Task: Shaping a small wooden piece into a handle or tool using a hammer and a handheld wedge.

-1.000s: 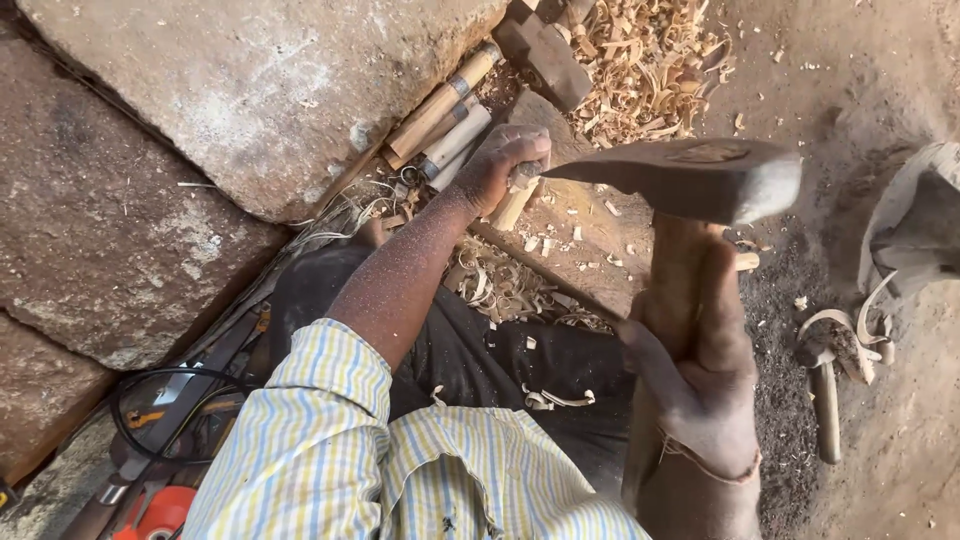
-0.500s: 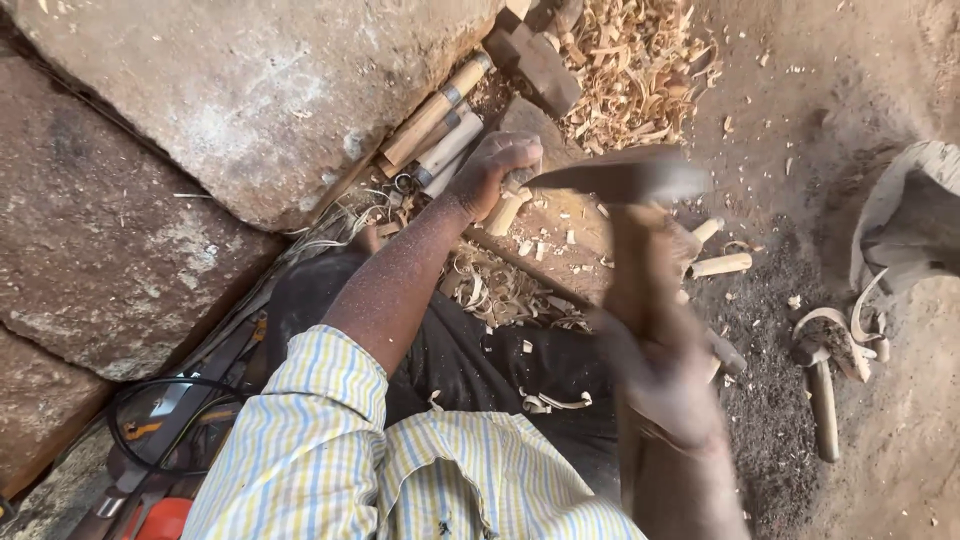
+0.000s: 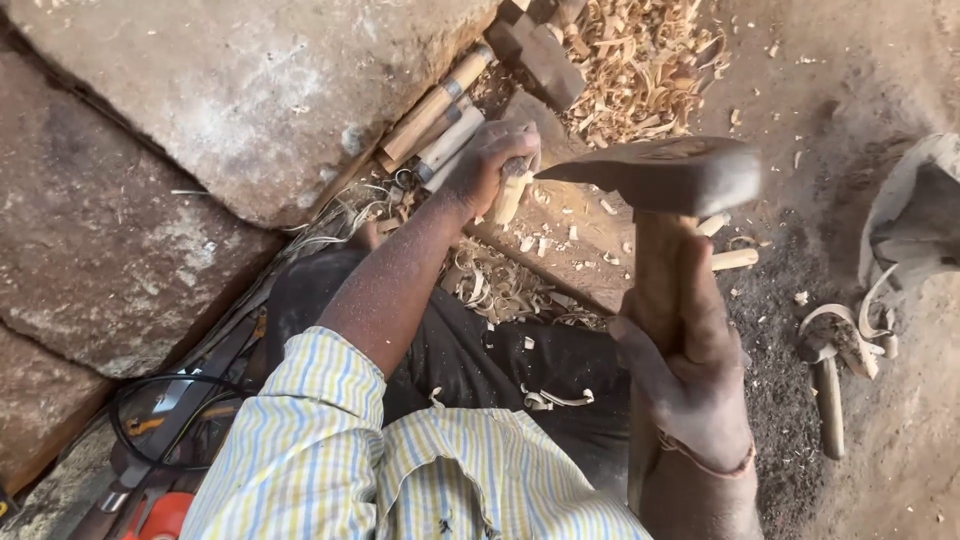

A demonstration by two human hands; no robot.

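Note:
My left hand (image 3: 487, 163) grips a small pale wooden piece (image 3: 510, 195), standing it on a flat wooden block (image 3: 570, 240) in front of my knees. My right hand (image 3: 690, 370) is closed around the thick wooden handle of an adze. Its dark metal head (image 3: 665, 175) hangs raised just right of the wooden piece, with the edge pointing towards it. My striped sleeve (image 3: 300, 440) fills the lower left.
Big stone slabs (image 3: 200, 150) lie on the left, with several wooden-handled tools (image 3: 440, 115) leaning against them. Wood shavings (image 3: 630, 60) are heaped at the top. A short-handled tool (image 3: 830, 370) lies on the dirt at right. A power tool with black cable (image 3: 150, 440) sits bottom left.
The adze swung down onto the wooden piece half a second ago and is now lifted again. My left hand has stayed on the piece.

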